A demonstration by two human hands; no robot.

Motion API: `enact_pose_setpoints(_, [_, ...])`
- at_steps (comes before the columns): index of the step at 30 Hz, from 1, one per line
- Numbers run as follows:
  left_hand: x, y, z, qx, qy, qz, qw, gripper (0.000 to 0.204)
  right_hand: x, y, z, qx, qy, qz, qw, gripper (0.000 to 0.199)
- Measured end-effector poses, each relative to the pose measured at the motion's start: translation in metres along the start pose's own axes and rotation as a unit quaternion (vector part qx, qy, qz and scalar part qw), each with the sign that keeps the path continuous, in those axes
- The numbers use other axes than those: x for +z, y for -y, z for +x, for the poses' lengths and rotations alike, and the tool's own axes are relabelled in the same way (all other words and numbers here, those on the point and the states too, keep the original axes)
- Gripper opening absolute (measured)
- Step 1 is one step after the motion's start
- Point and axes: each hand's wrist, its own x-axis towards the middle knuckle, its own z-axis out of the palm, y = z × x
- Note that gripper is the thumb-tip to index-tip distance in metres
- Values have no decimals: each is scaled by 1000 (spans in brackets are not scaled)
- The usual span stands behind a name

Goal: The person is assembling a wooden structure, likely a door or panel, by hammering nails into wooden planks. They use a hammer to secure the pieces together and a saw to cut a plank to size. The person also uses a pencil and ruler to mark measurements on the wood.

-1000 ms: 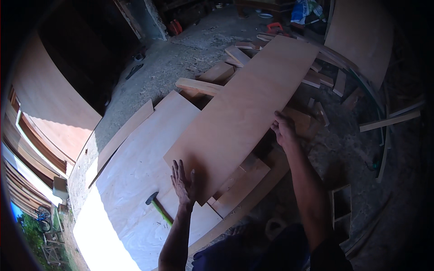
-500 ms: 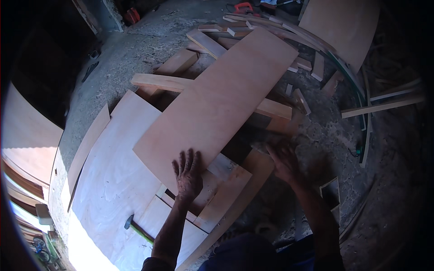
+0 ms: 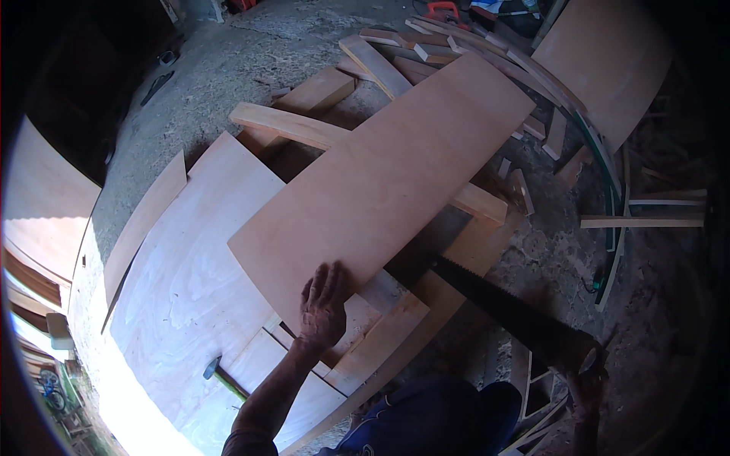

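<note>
My left hand [image 3: 323,308] lies flat on the near end of a long plywood panel [image 3: 388,163], its fingers stretched out. At the lower right, my right hand [image 3: 587,387] is closed round the handle of a handsaw [image 3: 506,310]. The saw's dark blade points up and left, its tip near the gap beside the panel's right edge and apart from the panel. Beneath the panel are wooden blocks and beams, including a thick beam [image 3: 480,204] that sticks out on its right side.
A hammer [image 3: 224,378] lies on a large pale plywood sheet [image 3: 190,273] at the left. Loose offcuts [image 3: 555,133] and long strips [image 3: 616,182] lie on the concrete floor to the right. Another plywood sheet [image 3: 608,68] stands at the far right.
My right hand has drawn back down and right, and the saw's blade now shows in full. My left hand stays on the panel. The view has shifted slightly.
</note>
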Motion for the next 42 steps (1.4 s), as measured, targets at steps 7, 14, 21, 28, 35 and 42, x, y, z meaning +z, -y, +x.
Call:
enact_pose_setpoints(7, [8,28,77,-43,-163,-46,985,51,-41,-8,5,135,116,151,972,59])
enact_pose_setpoints(14, [23,99,176,-226,-136,79,961,79,-37,97,190,231,-28,623,747,67])
enact_pose_setpoints(21, [38,77,156,-158,-132,76,976,79,-19,155,186,337,-142,588,722,77])
enact_pose_setpoints(28, [41,103,169,-293,-233,9,927,83,43,176,195,127,-86,418,896,66])
enact_pose_setpoints(35, [24,73,188,-413,-225,-21,882,89,47,195,241,57,-7,408,911,50])
enact_pose_setpoints(42, [19,70,188,-420,-219,-33,880,88,59,205,261,111,23,578,808,52])
